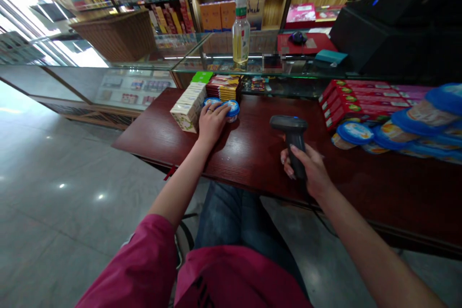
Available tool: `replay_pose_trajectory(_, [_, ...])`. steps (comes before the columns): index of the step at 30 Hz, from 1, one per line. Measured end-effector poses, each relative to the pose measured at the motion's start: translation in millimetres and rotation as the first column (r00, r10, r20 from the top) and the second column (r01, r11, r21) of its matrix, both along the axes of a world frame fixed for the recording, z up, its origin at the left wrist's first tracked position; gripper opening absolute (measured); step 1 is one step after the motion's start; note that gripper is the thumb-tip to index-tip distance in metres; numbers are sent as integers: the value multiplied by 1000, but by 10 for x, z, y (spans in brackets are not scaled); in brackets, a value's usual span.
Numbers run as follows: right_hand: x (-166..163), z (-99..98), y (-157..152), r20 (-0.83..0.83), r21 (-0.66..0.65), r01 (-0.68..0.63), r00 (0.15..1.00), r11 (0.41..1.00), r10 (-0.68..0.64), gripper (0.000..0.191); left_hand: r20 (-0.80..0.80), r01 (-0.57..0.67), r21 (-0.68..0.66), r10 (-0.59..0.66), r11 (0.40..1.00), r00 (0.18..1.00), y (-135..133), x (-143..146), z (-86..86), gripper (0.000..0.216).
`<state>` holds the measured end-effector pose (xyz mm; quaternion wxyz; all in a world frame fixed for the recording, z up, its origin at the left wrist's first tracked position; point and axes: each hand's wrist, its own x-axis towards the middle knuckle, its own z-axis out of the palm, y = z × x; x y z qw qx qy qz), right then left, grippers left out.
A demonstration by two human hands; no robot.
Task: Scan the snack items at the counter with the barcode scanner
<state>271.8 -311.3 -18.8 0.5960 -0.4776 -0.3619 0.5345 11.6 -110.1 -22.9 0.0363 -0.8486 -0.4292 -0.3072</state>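
Observation:
My right hand (309,167) grips a black barcode scanner (291,134) by its handle, held upright just above the dark red wooden counter (252,154). My left hand (212,120) lies flat on a small round blue-lidded tub (233,109) at the counter's far left. A second tub (210,101) shows just behind the fingers. A row of cream-coloured boxes (188,106) stands to the left of that hand, touching it or nearly so.
Stacked red and yellow packs (224,86) lie behind the tubs. Red cartons (355,98) and a heap of blue-lidded tubs (415,127) fill the right side. A bottle (240,31) stands on the glass display case (216,65). A black machine (393,29) sits at the back right.

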Motion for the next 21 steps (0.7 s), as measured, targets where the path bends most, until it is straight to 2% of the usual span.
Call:
replay_pose_trajectory(8, [-3,-26,8,-12,35,35,999,999,-34,48,21,-44,-21,44,999,999,41,34,9,38])
replay_pose_trajectory(14, [104,-57,-168,-78,96,142,988,985,-135,47,-16,-24,7,24,1000,1000,-145,127,51,52])
replay_pose_trajectory(16, [188,-75,-279,-84,129,176,982,976,-166,45,2,35,31,-35,999,999,-260,302,40,60])
replay_pose_trajectory(18, [279,-94,-390,-85,163,251,967,954,-240,42,12,161,15,-162,987,987,-402,606,13,63])
replay_pose_trajectory(21, [390,-125,-530,-115,205,415,909,886,-399,35,65,402,-92,-397,911,915,-639,1276,-43,73])
